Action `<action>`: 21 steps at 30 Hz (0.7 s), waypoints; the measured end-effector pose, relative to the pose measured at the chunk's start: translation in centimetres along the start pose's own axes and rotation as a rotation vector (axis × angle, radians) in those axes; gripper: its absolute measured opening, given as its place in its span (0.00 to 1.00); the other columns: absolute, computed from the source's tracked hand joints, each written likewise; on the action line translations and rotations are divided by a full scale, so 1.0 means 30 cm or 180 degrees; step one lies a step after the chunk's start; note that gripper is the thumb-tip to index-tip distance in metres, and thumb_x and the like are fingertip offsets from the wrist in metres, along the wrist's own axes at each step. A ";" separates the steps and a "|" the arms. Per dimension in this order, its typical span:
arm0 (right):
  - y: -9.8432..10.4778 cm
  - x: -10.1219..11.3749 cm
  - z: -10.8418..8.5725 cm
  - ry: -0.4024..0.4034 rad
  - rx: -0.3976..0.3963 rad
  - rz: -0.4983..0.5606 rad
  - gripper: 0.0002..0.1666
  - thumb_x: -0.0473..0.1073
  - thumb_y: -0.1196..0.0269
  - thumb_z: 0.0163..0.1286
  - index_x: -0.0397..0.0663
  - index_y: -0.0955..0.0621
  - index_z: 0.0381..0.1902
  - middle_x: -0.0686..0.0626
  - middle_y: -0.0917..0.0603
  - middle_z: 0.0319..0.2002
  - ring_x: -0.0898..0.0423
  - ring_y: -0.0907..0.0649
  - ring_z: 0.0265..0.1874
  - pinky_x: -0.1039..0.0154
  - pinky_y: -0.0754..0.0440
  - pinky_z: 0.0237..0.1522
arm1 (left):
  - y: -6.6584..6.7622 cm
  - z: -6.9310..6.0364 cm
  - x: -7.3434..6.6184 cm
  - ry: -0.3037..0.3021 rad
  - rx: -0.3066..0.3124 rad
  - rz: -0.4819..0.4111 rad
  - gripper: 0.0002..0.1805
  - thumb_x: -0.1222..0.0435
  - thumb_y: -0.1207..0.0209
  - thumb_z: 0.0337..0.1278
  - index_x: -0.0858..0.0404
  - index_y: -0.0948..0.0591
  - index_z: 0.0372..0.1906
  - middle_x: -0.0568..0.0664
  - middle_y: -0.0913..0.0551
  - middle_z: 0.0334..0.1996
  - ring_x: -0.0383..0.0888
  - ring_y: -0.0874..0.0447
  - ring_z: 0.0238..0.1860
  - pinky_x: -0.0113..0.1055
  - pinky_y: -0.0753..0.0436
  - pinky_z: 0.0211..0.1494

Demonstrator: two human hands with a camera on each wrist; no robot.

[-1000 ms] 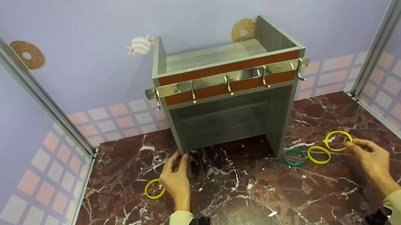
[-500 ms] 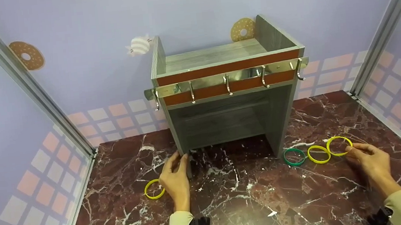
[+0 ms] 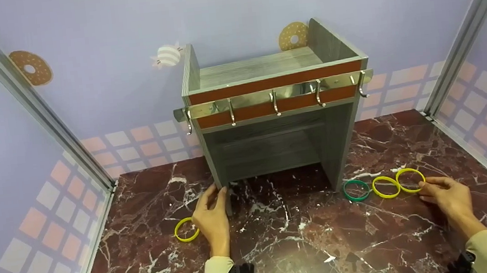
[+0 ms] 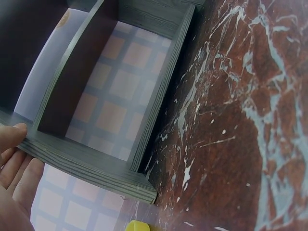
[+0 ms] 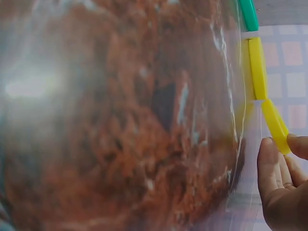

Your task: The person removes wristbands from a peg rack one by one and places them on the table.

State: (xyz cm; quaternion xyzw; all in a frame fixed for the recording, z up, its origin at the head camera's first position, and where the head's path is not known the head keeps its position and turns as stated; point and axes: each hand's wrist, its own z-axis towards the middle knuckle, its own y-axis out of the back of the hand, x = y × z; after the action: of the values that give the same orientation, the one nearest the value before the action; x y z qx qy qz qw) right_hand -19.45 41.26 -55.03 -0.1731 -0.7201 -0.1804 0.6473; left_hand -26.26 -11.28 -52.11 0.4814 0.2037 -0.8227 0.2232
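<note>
A small grey wood-grain shelf [image 3: 271,146] stands upright, with a metal hook rail [image 3: 293,91] across its red-brown front. My left hand [image 3: 212,221] grips the front edge of its left side panel near the foot; the left wrist view shows thumb and fingers on either side of that panel. At the right, my right hand [image 3: 450,200] pinches the near edge of a yellow ring [image 5: 275,126] between thumb and fingers. The ring is tilted, its far edge beside a second yellow ring [image 3: 386,187] lying on the table. Left of that lies a green ring [image 3: 357,190].
Another yellow ring [image 3: 186,229] lies beside my left hand. The dark red marble-patterned table [image 3: 283,259] spreads around the shelf's feet. A lilac patterned wall [image 3: 130,94] stands behind, with side walls to the left and right.
My right hand has lowered the pinched yellow ring toward the table and slightly left, up against the other yellow ring. The left hand keeps its grip on the shelf panel.
</note>
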 end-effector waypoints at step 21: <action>0.013 0.027 -0.010 0.1093 0.0164 -0.2580 0.24 0.42 0.31 0.75 0.24 0.19 0.55 0.28 0.12 0.44 0.34 0.12 0.37 0.45 0.13 0.39 | 0.067 -0.021 0.043 -0.0450 0.0417 0.0676 0.10 0.71 0.25 0.61 0.67 0.08 0.46 0.54 0.08 0.41 0.51 0.08 0.37 0.26 0.12 0.38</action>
State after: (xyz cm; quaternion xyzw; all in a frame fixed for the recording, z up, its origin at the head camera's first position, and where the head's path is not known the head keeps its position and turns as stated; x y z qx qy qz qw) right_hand -19.07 41.47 -54.17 0.1721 -0.6160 -0.4279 0.6386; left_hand -25.26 -12.81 -53.78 0.4547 0.0813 -0.8379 0.2908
